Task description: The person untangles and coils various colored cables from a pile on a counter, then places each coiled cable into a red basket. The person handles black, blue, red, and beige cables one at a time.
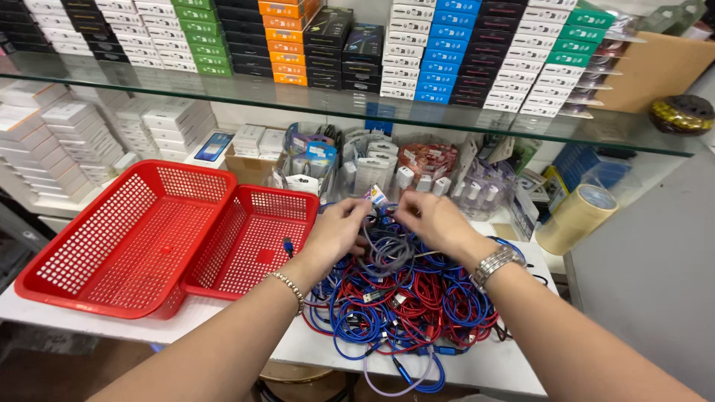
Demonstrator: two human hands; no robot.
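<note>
Two hands working one cable free of a tangled heap

The left hand and right hand each pinch an end of a grey cable, grip closed, above the pile of red and blue cables on the white worktop. Best to lift slowly, loosening loops. Its long axis runs roughly left-right between the hands, sagging in loops.

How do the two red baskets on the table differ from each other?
The left red basket is larger than the right red basket. The left red basket lies farther from the cable pile, while the right red basket sits beside it, near the left hand. The left red basket looks empty, while the right red basket holds one small dark item. Both are red perforated plastic, rectangular and open on top.
</note>
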